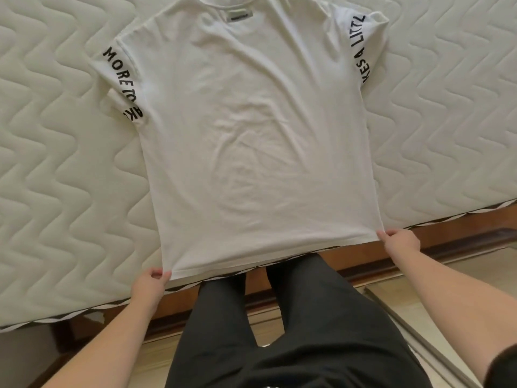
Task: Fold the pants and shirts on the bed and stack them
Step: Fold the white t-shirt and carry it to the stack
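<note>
A white T-shirt [251,121] with black lettering on both sleeves lies spread flat on the quilted mattress [56,163], collar at the far side and hem at the near edge. My left hand [149,284] pinches the hem's left corner. My right hand [398,242] pinches the hem's right corner. The hem is stretched straight between the two hands and hangs slightly over the mattress edge. No pants or other shirts to fold are in view.
The wooden bed frame [461,239] runs along the near side of the mattress. My legs in dark trousers [293,317] stand against it on a light floor. Bare mattress lies to the left and right of the shirt.
</note>
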`<state>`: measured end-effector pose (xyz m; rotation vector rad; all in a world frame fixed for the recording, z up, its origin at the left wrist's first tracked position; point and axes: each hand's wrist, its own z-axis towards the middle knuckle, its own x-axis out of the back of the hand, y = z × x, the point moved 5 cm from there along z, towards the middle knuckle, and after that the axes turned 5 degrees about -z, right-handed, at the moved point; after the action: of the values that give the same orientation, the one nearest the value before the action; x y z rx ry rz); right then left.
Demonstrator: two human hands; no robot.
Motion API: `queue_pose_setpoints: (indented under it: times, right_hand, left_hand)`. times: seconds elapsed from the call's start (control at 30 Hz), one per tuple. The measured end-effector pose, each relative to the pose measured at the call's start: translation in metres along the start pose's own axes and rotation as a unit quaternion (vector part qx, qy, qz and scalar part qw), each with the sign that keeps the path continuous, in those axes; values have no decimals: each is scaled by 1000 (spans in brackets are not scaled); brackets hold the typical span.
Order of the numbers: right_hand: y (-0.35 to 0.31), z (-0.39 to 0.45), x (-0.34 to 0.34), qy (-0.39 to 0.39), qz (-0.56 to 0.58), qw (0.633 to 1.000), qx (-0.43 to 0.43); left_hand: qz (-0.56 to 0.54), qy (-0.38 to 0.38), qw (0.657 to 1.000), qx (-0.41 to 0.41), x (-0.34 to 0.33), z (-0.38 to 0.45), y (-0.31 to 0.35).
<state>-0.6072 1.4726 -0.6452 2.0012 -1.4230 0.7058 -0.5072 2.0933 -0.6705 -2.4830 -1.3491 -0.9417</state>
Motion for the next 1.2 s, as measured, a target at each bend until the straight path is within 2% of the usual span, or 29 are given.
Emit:
queue_pose_setpoints:
  times: [0.1,0.17,0.27,0.33,0.47,0.63,0.8,1.03,1.13,1.2]
  right_hand:
    - [-6,-2,-2,17,-4,999,-26]
    - [-16,-8,4,85,-7,996,-40]
    - [-49,-15,11,170,21,984,42]
    - [-82,-17,12,176,41,976,121]
    - [-155,-15,19,169,71,956,227]
    - [-232,2,39,167,135,939,268]
    - [-278,30,74,161,247,913,282]
    - [-318,86,121,116,342,894,267]
    - [-340,107,141,84,379,869,307]
    - [-353,123,155,89,365,870,319]
  left_hand:
    - [12,40,999,-9,6,-4,11]
    - [16,76,996,-39,11,-8,28]
    - [38,98,985,-135,4,-14,78]
    - [62,84,971,-216,-11,-18,127]
    - [112,66,920,-369,-50,-27,237]
    - [205,32,841,-500,-95,-30,358]
    - [303,34,784,-540,-124,-12,443]
    - [345,48,756,-554,-155,13,551]
    - [338,57,748,-567,-169,21,595]
    - [328,61,744,-579,-178,24,623]
